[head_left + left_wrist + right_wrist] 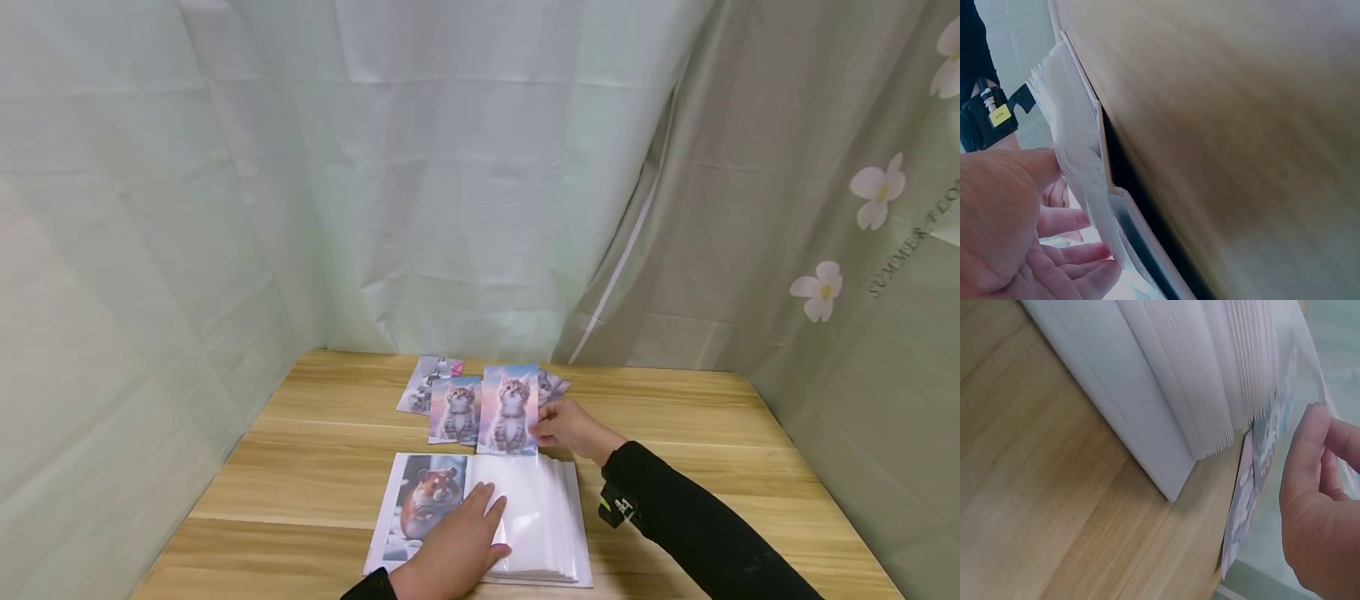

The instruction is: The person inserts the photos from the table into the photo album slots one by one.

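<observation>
A photo album (525,512) lies open on the table, with a hamster photo (431,504) in its left page and clear sleeves on the right. My left hand (459,540) rests on the album around its middle, fingers spread over the right-hand sleeve. My right hand (573,429) pinches the right edge of a kitten photo (510,408). This photo stands at the top edge of the right page; whether its lower end is inside the sleeve I cannot tell. In the right wrist view, thumb and finger of the right hand (1319,512) meet on the photo's edge.
Behind the album lie a second kitten photo (452,412), a greyish photo with a pink spot (415,396) and another partly covered photo (551,385). The wooden table (300,467) ends at hanging curtains (465,208) at the back and sides.
</observation>
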`<state>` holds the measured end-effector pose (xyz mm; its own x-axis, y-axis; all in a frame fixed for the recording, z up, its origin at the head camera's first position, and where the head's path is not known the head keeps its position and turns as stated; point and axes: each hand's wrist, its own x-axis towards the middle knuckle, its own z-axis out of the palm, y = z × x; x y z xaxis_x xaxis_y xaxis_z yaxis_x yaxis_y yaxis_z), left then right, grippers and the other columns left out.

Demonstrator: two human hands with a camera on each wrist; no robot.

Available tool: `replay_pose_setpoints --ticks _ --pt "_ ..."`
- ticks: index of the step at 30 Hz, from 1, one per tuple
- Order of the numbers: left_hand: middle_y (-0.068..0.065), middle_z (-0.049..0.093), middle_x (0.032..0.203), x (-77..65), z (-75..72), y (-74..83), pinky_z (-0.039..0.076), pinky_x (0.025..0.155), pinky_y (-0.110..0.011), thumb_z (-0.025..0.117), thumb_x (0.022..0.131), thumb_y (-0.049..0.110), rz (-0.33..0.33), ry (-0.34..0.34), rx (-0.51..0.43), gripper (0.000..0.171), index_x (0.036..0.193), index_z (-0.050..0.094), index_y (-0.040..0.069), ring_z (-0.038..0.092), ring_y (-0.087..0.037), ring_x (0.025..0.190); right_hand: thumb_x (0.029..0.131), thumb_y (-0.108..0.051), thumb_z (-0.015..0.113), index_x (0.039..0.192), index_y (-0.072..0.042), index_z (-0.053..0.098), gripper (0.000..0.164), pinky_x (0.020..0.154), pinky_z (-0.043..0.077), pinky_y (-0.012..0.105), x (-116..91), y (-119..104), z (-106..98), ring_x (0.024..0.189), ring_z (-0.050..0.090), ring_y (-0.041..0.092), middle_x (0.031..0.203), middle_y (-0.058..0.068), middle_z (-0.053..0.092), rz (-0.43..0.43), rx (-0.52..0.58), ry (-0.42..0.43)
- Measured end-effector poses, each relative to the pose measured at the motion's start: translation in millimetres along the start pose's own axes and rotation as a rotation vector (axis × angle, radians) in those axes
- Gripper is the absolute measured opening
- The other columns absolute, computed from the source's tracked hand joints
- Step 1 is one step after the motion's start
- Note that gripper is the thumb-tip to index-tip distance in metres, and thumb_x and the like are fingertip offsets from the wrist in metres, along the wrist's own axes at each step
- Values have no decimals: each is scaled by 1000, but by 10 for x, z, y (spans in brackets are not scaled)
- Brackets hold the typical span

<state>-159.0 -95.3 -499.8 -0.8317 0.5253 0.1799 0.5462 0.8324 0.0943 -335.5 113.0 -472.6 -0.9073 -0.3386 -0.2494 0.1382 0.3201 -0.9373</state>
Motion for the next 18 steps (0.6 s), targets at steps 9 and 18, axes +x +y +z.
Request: replay_pose_setpoints --ticks 9,18 --pt "-22 53 140 -6 -1 5 48 104 -39 66 94 42 7 26 1 60 135 58 -1 50 -35 132 88 4 72 79 0 56 19 72 61 36 9 -39 4 70 62 18 80 9 56 -9 -73 1" --pt "-23 53 139 -16 -11 16 48 104 -39 66 95 42 13 24 12 60 135 58 -2 50 -35 132 88 6 70 77 -1 54 21 74 61 38 -5 -44 -12 69 63 17 78 8 57 -13 -66 19"
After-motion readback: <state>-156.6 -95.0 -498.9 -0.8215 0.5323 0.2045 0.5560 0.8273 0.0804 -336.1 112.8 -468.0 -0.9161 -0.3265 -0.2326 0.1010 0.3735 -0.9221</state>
